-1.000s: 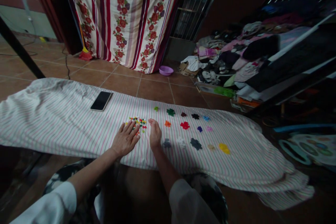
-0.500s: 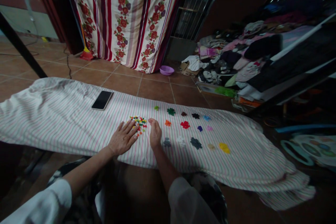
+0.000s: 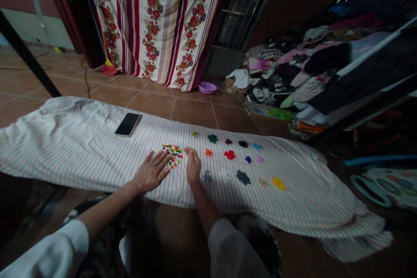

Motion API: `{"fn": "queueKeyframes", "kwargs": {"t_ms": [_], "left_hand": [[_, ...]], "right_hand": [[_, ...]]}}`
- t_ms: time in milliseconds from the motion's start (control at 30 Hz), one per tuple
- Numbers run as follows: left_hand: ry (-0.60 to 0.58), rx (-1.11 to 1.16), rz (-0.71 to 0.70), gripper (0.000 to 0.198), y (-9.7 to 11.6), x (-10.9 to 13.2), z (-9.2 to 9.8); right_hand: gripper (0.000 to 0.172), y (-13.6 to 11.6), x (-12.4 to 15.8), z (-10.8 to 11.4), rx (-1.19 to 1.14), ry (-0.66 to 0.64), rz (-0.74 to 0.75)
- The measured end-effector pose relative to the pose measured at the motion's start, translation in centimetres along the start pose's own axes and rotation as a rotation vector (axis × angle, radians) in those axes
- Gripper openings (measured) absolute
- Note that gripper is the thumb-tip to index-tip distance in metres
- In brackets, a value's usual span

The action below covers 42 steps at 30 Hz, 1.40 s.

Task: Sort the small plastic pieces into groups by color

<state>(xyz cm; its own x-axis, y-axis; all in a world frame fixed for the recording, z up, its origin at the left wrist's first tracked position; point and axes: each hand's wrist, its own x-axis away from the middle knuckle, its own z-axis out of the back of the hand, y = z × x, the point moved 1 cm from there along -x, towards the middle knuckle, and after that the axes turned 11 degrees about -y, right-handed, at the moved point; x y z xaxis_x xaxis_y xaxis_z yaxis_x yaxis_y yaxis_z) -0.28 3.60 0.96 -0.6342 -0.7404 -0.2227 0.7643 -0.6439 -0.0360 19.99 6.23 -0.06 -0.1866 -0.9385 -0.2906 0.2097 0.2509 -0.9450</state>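
My left hand (image 3: pixel 151 173) lies flat and palm down on the striped cloth (image 3: pixel 97 156), its fingers stretched out. Its fingertips touch the near left side of a spread of tiny mixed-colour pieces (image 3: pixel 173 153), in red, yellow, green, orange and white. On the other side of that spread, my right hand (image 3: pixel 193 166) stands on its edge, fingers together and slightly curved, with nothing visible in it. Small single-colour piles lie to its right, among them an orange pile (image 3: pixel 208 153), a red pile (image 3: pixel 230 154), a dark green pile (image 3: pixel 213 138) and a grey pile (image 3: pixel 207 176).
Farther right are a dark grey pile (image 3: pixel 243 177) and a yellow pile (image 3: pixel 278 183). A phone (image 3: pixel 128 124) rests on the cloth at left. Beyond stand a purple basin (image 3: pixel 207 87) and a floral curtain (image 3: pixel 153 26). Heaped clothes (image 3: pixel 286 65) fill the right background.
My left hand has drawn back slightly to the left, uncovering more of the small mixed pieces. My right hand is nearly unchanged.
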Motion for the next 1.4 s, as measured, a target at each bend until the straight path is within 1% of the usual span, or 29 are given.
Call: {"fn": "queueKeyframes", "kwargs": {"t_ms": [67, 133, 267, 367, 433, 500, 600, 700, 833, 933, 1067, 1200, 1400], "left_hand": [[-0.005, 0.007, 0.001, 0.055, -0.5, 0.4, 0.2], [0.007, 0.018, 0.034, 0.055, -1.2, 1.0, 0.4], [0.035, 0.029, 0.144, 0.053, -2.9, 1.6, 0.7], [0.004, 0.041, 0.251, 0.053, -3.6, 1.6, 0.8], [-0.028, 0.048, 0.328, 0.054, -3.6, 1.5, 0.8], [-0.050, 0.055, 0.379, 0.055, -3.4, 1.3, 0.9], [-0.056, 0.071, 0.415, 0.053, -3.0, 1.0, 1.1], [-0.048, 0.082, 0.431, 0.052, -2.7, 0.9, 1.3], [-0.018, 0.093, 0.443, 0.050, -2.6, 0.9, 1.4], [-0.004, 0.106, 0.446, 0.049, -2.7, 0.9, 1.3], [-0.003, 0.106, 0.444, 0.049, -2.7, 0.9, 1.3], [0.026, 0.087, 0.433, 0.048, -2.7, 0.9, 1.2], [0.095, 0.073, 0.413, 0.046, -2.8, 1.0, 1.0]], "right_hand": [[0.054, -0.1, 0.0, 0.0, 0.005, 0.002, -0.020], [0.051, -0.1, 0.0, 0.0, 0.025, 0.003, -0.025], [0.039, 0.1, -0.1, 0.0, 0.108, -0.012, 0.029], [0.032, 0.1, -0.2, -0.1, 0.170, -0.023, 0.093], [0.028, -0.3, -0.3, -0.1, 0.216, -0.025, 0.144], [0.023, -0.9, -0.2, -0.1, 0.272, -0.038, 0.232], [0.016, -2.0, 0.3, -0.3, 0.379, -0.087, 0.394], [0.012, -3.0, 1.1, -0.5, 0.487, -0.168, 0.463], [0.009, -4.1, 1.9, -1.0, 0.604, -0.309, 0.466], [0.008, -4.7, 1.9, -1.4, 0.683, -0.380, 0.439], [0.008, -4.8, 1.9, -2.1, 0.788, -0.463, 0.385], [0.007, -4.7, 2.1, -2.6, 0.833, -0.461, 0.370], [0.007, -5.0, 2.4, -2.5, 0.796, -0.451, 0.414]]}}
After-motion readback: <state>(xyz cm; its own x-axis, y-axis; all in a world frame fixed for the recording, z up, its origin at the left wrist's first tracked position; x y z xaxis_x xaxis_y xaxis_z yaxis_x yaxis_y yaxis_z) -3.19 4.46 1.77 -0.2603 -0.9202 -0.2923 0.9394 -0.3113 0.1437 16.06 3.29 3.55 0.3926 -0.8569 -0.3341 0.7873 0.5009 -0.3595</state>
